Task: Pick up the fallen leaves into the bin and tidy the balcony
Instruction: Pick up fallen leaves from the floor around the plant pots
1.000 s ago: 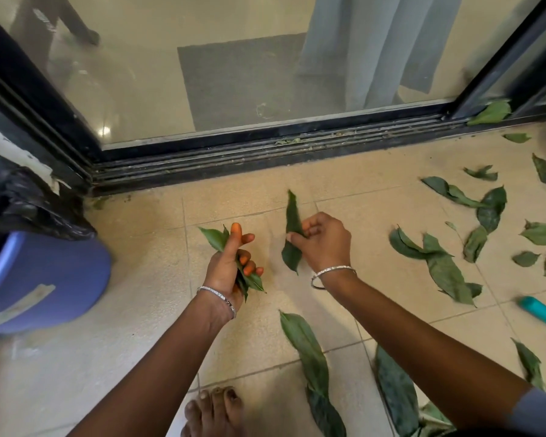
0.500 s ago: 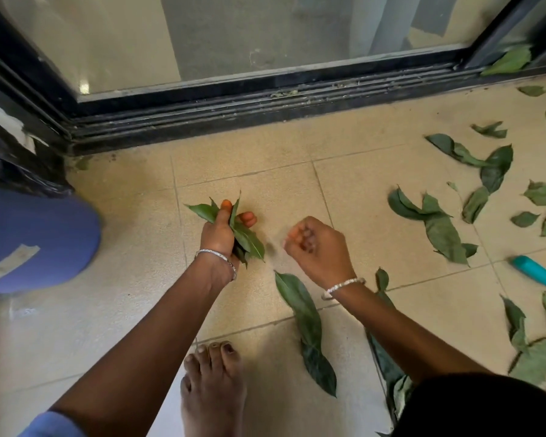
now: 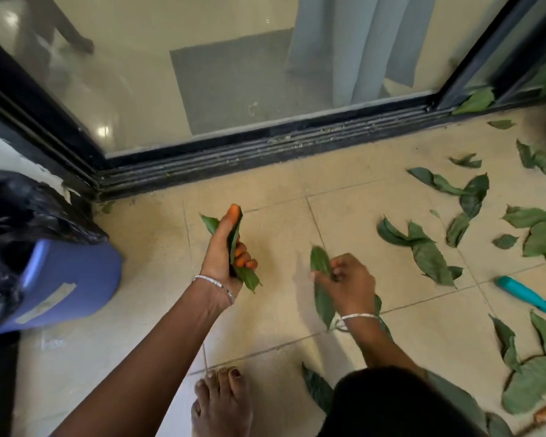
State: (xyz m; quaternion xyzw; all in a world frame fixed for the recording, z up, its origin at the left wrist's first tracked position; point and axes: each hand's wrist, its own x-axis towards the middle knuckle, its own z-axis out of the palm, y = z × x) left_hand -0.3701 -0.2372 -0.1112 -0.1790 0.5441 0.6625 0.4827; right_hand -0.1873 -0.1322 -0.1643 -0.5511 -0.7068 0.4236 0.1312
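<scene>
My left hand (image 3: 226,250) grips a small bunch of green leaves (image 3: 245,275) above the tiled balcony floor. My right hand (image 3: 347,282) pinches one long green leaf (image 3: 323,298), lifted off the floor just right of the left hand. A blue bin (image 3: 67,275) lined with a black bag (image 3: 19,212) stands at the left edge, a short way left of the left hand. Several fallen leaves (image 3: 429,257) lie scattered over the tiles to the right.
A sliding glass door with a dark track (image 3: 265,149) borders the floor at the back. A teal-handled tool (image 3: 524,293) lies on the tiles at the right. My bare foot (image 3: 223,405) stands at the bottom centre. More leaves (image 3: 533,383) lie at the lower right.
My right hand passed its first leaf to the left hand's bunch, then reached down and picked up the long leaf that lay on the floor near my foot.
</scene>
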